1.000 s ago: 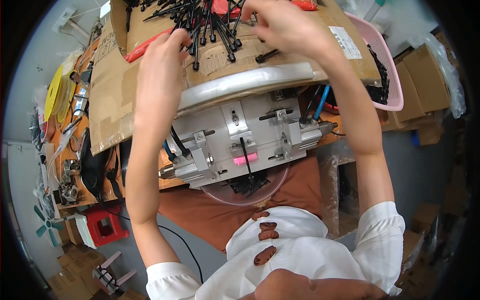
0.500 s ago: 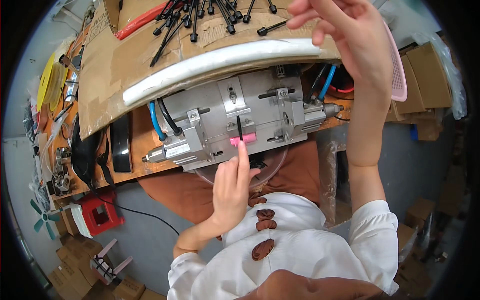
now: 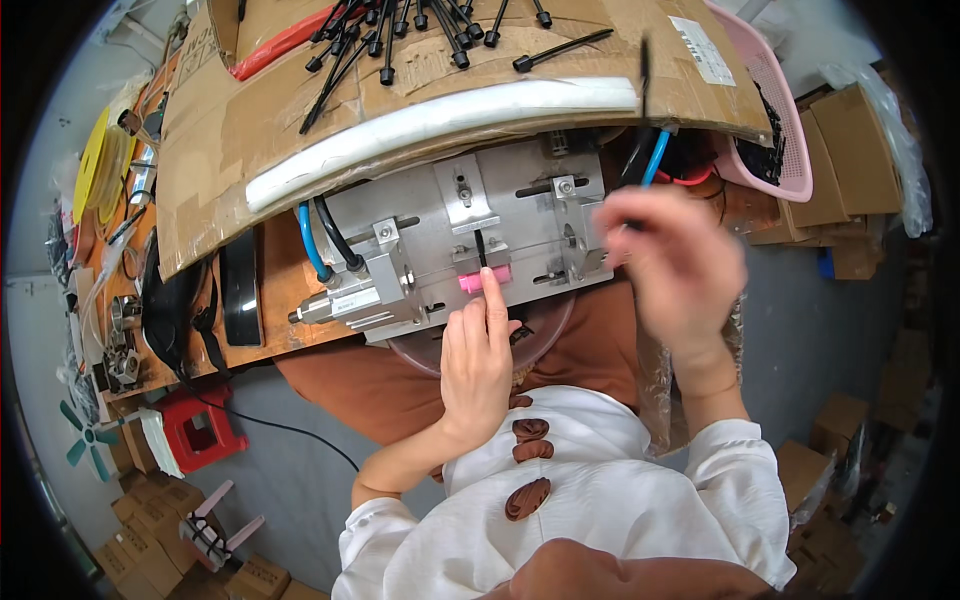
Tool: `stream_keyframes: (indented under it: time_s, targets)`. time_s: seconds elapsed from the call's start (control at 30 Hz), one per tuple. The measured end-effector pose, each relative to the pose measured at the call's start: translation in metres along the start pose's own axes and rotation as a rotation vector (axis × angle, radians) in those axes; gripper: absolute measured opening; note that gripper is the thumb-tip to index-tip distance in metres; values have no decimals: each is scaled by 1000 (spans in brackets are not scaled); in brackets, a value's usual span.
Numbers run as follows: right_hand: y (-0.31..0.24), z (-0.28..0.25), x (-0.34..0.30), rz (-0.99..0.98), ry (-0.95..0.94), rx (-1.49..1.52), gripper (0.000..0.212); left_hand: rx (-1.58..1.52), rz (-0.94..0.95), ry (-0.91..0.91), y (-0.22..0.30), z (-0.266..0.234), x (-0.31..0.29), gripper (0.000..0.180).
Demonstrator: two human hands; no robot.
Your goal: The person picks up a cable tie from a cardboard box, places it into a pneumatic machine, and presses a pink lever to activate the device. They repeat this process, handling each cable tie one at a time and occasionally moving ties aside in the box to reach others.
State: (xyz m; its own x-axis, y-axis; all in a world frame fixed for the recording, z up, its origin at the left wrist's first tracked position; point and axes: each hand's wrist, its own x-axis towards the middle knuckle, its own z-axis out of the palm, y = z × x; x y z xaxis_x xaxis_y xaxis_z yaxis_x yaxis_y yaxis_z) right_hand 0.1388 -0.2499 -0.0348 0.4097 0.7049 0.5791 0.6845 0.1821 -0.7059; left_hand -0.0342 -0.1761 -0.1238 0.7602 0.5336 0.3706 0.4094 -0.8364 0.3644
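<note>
My left hand (image 3: 477, 355) reaches over the fixture's front edge, its index finger stretched out and the other fingers loosely bent. That fingertip touches the lower end of a thin black rod (image 3: 480, 243) by a pink block (image 3: 485, 279). The metal fixture (image 3: 440, 262) carries a pneumatic cylinder on each side. At its right end, my right hand (image 3: 680, 265) is smeared by motion. A black knobbed rod (image 3: 645, 85) points up from its closed fingers, its knob partly hidden by them.
A cardboard cover (image 3: 230, 190) with a white padded edge (image 3: 440, 125) arches over the fixture. Several black knobbed rods (image 3: 460, 40) lie on top. Blue hoses (image 3: 312, 240) rise at both sides. A pink basket (image 3: 790, 150) stands right; a clear bowl (image 3: 550, 340) sits below the fixture.
My right hand has come down from above the cardboard to the fixture's right end, and a black rod now shows in it. My left hand has shifted slightly forward, still at the pink block.
</note>
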Motion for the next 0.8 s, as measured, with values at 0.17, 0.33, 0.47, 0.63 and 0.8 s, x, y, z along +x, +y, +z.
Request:
stream_keyframes:
  time_s: [0.17,0.33,0.47,0.63,0.8]
  targets:
    - [9,51,-74,-60,-164,-215,66,-26,126,117,-23,-49,60,68]
    - [15,76,-83,-39,-282,-242,65,124,212,368,-73,-66,174,27]
    - [19,81,-78,-19,-287,-245,66,-114,228,-29,-81,-82,193,18]
    - [12,70,-69,19,-381,-273,64,-272,111,-7,-65,-98,156,15]
    - [18,27,22,-375,-163,-589,49,-132,109,254,-40,-82,64,32]
